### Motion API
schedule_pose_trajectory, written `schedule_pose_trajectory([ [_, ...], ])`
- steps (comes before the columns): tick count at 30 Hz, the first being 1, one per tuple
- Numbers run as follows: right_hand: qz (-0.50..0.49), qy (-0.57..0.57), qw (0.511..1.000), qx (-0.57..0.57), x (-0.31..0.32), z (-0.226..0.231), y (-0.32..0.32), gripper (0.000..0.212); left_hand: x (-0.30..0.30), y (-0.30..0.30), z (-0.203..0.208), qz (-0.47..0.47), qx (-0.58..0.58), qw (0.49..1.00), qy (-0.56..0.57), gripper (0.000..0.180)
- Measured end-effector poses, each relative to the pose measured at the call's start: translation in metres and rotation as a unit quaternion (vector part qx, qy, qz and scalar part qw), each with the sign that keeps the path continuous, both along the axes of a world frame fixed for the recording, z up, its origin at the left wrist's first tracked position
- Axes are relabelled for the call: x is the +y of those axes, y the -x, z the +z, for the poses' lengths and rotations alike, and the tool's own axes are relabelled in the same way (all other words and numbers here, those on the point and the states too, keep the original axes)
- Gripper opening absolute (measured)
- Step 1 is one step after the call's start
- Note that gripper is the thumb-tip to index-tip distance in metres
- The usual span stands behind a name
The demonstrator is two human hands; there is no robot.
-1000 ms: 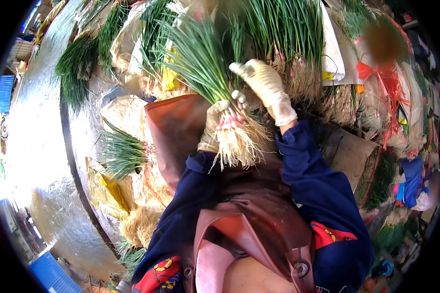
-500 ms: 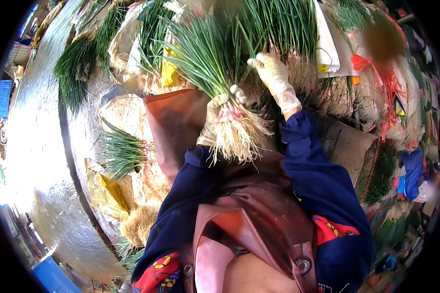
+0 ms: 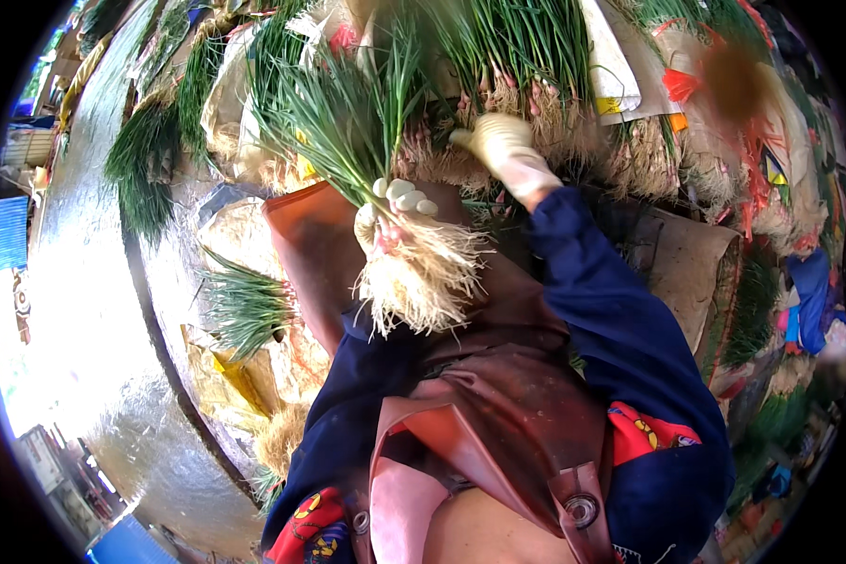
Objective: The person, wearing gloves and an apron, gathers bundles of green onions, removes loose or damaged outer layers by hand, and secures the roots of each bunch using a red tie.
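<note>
My left hand (image 3: 399, 200), in a pale glove, is closed around a bunch of spring onions (image 3: 334, 132). Its green leaves point up and away to the left, while the long pale roots (image 3: 418, 277) hang toward me over the brown apron. Pinkish bulbs show just below my fingers. My right hand (image 3: 500, 146), also gloved, is beside a heap of spring onions (image 3: 526, 47) with pink bulbs and tangled roots. Motion smears its fingers, so I cannot tell if anything is between them.
To my left, a smaller bunch of spring onions (image 3: 249, 305) lies on pale sacking (image 3: 301, 362). Beyond it runs a wet, shiny floor (image 3: 94, 348). More bundles on sacks stand ahead and to the right, near red plastic strips (image 3: 747, 169). A brown mat (image 3: 691, 273) lies by my right arm.
My left hand has carried the bunch of spring onions left and a little toward me, away from my right hand. My right hand has shifted slightly left and toward me.
</note>
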State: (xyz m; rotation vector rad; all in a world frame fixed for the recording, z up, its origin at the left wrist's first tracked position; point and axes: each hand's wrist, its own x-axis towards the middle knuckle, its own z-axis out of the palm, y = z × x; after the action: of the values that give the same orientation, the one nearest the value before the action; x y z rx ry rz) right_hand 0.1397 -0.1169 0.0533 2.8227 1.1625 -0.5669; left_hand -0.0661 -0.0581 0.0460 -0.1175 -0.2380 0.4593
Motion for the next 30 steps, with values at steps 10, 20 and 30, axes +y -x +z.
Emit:
schedule_pose_trajectory([
  [10, -0.192, -0.304, 0.738, 0.571, -0.035, 0.011, 0.015, 0.021, 0.015, 0.014, -0.017, -0.045, 0.288, 0.948, -0.131, 0.039],
  [20, -0.184, -0.285, 0.871, 0.355, 0.002, -0.002, 0.049, 0.011, 0.005, -0.003, -0.007, -0.105, 0.296, 0.945, -0.097, 0.042],
  [30, -0.203, 0.024, 0.973, 0.107, -0.061, 0.035, -0.035, 0.047, -0.023, 0.003, 0.014, -0.037, 0.126, 0.991, -0.018, 0.027],
])
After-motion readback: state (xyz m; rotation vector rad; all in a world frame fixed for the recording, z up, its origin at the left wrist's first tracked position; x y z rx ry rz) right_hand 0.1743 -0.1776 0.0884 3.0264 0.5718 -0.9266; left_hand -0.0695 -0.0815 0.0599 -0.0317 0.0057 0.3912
